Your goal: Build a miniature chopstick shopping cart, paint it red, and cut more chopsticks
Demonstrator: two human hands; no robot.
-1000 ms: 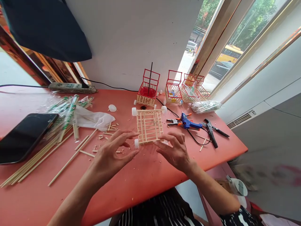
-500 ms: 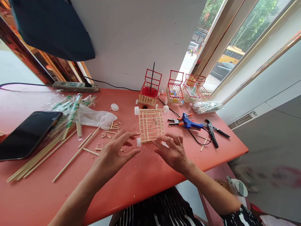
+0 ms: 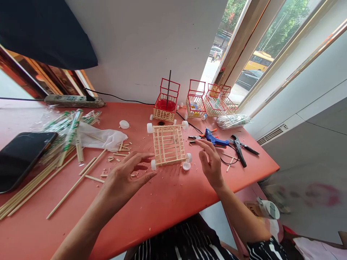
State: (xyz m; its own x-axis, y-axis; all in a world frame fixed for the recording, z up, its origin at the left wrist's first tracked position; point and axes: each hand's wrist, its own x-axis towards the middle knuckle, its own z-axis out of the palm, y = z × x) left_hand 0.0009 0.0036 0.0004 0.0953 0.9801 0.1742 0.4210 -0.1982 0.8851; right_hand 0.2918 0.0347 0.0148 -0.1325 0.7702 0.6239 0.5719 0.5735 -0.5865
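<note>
A small frame of pale sticks [image 3: 169, 144] rests on the red table, with white round caps at its four corners. Just left of its near-left cap [image 3: 153, 165] is my left hand [image 3: 126, 177], fingers apart and holding nothing. To the right of the frame my right hand [image 3: 213, 164] hovers below the blue glue gun [image 3: 215, 138], its fingers apart with nothing between them. A loose white cap [image 3: 186, 166] lies by the frame's near-right corner.
Red-edged stick baskets [image 3: 166, 104] stand at the back beside a wrapped bundle [image 3: 233, 121]. Black-handled pliers [image 3: 239, 150] lie to the right. Leftward are a phone [image 3: 25, 155], long sticks [image 3: 77, 184], a white plastic bag [image 3: 107, 139], another cap [image 3: 124, 124] and a power strip [image 3: 73, 101].
My right hand has left the frame's near edge and moved right, uncovering the near-right wheel cap and the loose cap. My left hand stays beside the frame. The view has shifted slightly.
</note>
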